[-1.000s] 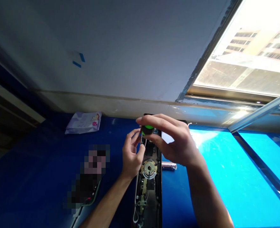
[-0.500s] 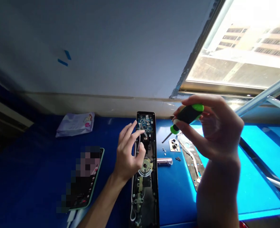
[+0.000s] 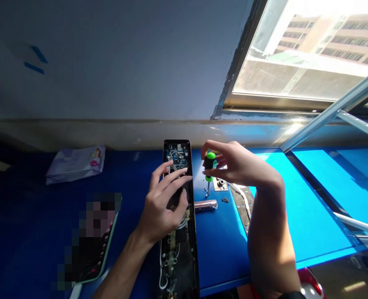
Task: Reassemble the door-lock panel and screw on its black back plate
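One open black case (image 3: 188, 257) on counter (image 3: 224, 249). Left hand (image 3: 165, 203) over case, fingers spread. Right of case: one shiny tube (image 3: 206, 205); beyond it, right hand (image 3: 225, 160) pinching one screwdriver (image 3: 210, 162), tip down. One circuit board (image 3: 176, 157), case's far end.

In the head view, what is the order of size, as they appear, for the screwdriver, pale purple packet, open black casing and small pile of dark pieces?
1. Open black casing, partly covered
2. Pale purple packet
3. Screwdriver
4. Pile of dark pieces
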Motion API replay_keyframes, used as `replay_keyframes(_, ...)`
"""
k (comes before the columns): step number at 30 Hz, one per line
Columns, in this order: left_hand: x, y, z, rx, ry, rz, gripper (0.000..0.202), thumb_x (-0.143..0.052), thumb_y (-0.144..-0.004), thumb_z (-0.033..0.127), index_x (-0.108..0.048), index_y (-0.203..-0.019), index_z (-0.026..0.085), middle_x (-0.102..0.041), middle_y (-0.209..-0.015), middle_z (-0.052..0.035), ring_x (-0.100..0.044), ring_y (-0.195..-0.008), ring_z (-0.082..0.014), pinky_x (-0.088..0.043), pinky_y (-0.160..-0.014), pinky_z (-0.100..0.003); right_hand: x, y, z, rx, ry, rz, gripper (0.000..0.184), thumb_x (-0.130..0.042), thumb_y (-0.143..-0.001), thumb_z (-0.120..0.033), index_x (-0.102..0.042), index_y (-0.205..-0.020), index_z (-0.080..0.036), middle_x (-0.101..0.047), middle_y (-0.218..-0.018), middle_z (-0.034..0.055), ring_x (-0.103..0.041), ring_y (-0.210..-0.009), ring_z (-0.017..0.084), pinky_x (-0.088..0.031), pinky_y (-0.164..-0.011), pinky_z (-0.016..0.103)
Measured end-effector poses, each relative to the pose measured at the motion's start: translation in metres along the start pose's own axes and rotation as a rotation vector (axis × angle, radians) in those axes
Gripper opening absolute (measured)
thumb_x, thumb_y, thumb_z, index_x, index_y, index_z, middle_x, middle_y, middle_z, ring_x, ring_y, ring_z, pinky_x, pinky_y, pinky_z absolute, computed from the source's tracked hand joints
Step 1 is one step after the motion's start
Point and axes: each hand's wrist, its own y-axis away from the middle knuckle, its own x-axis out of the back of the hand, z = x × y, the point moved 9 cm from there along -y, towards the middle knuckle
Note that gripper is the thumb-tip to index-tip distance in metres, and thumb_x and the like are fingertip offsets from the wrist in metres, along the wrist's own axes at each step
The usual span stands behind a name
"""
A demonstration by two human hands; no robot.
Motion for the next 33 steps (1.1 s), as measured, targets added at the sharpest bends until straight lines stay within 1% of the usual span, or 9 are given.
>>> replay_keyframes(3, 0.006, 0.002, -0.003, 0.023, 0.012, 0.029, 0.039, -0.067, -0.086, 0.009, -0.072, -0.122, 0.025, -0.076, -0.126, -0.0082, -0.056, -0.136, -0.0352, -0.05, -0.111, -0.058, 0.012, 0.005, -0.009, 0.051, -0.004, 0.067, 0.022, -0.076, -0.088, -0.024, -0.064, -0.107, -0.023, -0.076, -0.094, 0.0015, -0.072, -0.076, 0.015, -0.063, -0.069, 0.029)
replay_keyframes(6, 0.007, 0.003, -0.002, 0.016, 0.028, 0.016, 0.038, -0.069, -0.086, 0.011, -0.071, -0.121, 0.024, -0.078, -0.117, -0.0073, -0.058, -0.129, -0.0337, -0.05, -0.109, -0.056, 0.03, 0.014, -0.023, 0.125, -0.056, 0.234, 0.027, -0.078, -0.088, -0.027, -0.065, -0.112, -0.024, -0.075, -0.093, -0.0009, -0.074, -0.08, 0.016, -0.065, -0.077, 0.033)
replay_keyframes(10, 0.005, 0.003, 0.003, -0.029, 0.036, -0.02, 0.035, -0.078, -0.085, 0.02, -0.071, -0.119, 0.024, -0.08, -0.109, -0.0064, -0.06, -0.124, -0.0332, -0.05, -0.107, -0.054, 0.051, 0.026, -0.034, 0.176, -0.241, 0.527, 0.035, -0.085, -0.085, -0.031, -0.066, -0.115, -0.027, -0.074, -0.093, -0.0006, -0.074, -0.079, 0.019, -0.065, -0.07, 0.034)
replay_keyframes(14, 0.004, 0.002, 0.003, -0.042, 0.039, -0.032, 0.031, -0.081, -0.087, 0.025, -0.074, -0.117, 0.024, -0.081, -0.106, -0.0053, -0.06, -0.125, -0.0332, -0.05, -0.108, -0.055, 0.06, 0.031, -0.041, 0.206, -0.343, 0.708, 0.034, -0.087, -0.083, -0.036, -0.065, -0.108, -0.029, -0.07, -0.087, -0.0028, -0.074, -0.075, 0.018, -0.066, -0.067, 0.034)
replay_keyframes(18, 0.003, 0.004, -0.001, -0.022, 0.044, -0.017, 0.023, -0.081, -0.088, 0.024, -0.077, -0.111, 0.025, -0.082, -0.101, -0.0052, -0.061, -0.123, -0.0328, -0.052, -0.105, -0.055, 0.058, 0.026, -0.043, 0.182, -0.327, 0.727, 0.031, -0.085, -0.086, -0.041, -0.064, -0.106, -0.03, -0.069, -0.086, -0.0034, -0.075, -0.075, 0.018, -0.067, -0.066, 0.035)
replay_keyframes(22, 0.002, 0.005, -0.005, -0.013, 0.074, 0.01, 0.014, -0.079, -0.091, 0.018, -0.08, -0.103, 0.024, -0.083, -0.095, -0.0037, -0.064, -0.119, -0.0289, -0.054, -0.104, -0.05, 0.055, 0.024, -0.046, 0.224, -0.277, 0.714, 0.03, -0.08, -0.09, -0.044, -0.065, -0.112, -0.031, -0.071, -0.089, -0.0012, -0.076, -0.081, 0.02, -0.068, -0.071, 0.036)
replay_keyframes(28, 0.008, 0.002, -0.001, -0.06, 0.068, 0.048, 0.007, -0.078, -0.093, 0.019, -0.079, -0.098, 0.024, -0.082, -0.084, -0.0009, -0.069, -0.097, -0.0237, -0.057, -0.099, -0.046, 0.055, 0.022, -0.041, 0.234, -0.237, 0.62, 0.031, -0.077, -0.094, -0.039, -0.062, -0.121, -0.034, -0.073, -0.096, -0.0003, -0.078, -0.087, 0.022, -0.069, -0.076, 0.04)
replay_keyframes(30, 0.011, 0.0, 0.001, -0.079, 0.054, 0.069, 0.003, -0.078, -0.093, 0.021, -0.078, -0.093, 0.024, -0.08, -0.079, 0.0006, -0.069, -0.09, -0.022, -0.058, -0.096, -0.045, 0.057, 0.023, -0.04, 0.237, -0.249, 0.627, 0.029, -0.076, -0.095, -0.038, -0.062, -0.119, -0.034, -0.074, -0.095, -0.0011, -0.079, -0.089, 0.022, -0.07, -0.079, 0.04)
replay_keyframes(33, 0.014, -0.001, 0.002, -0.087, 0.04, 0.089, 0.009, -0.078, -0.093, 0.021, -0.074, -0.086, 0.024, -0.076, -0.072, 0.0029, -0.068, -0.081, -0.0195, -0.058, -0.094, -0.043, 0.058, 0.023, -0.039, 0.232, -0.272, 0.647, 0.027, -0.077, -0.094, -0.037, -0.062, -0.117, -0.032, -0.074, -0.091, -0.0013, -0.08, -0.09, 0.022, -0.069, -0.081, 0.038)
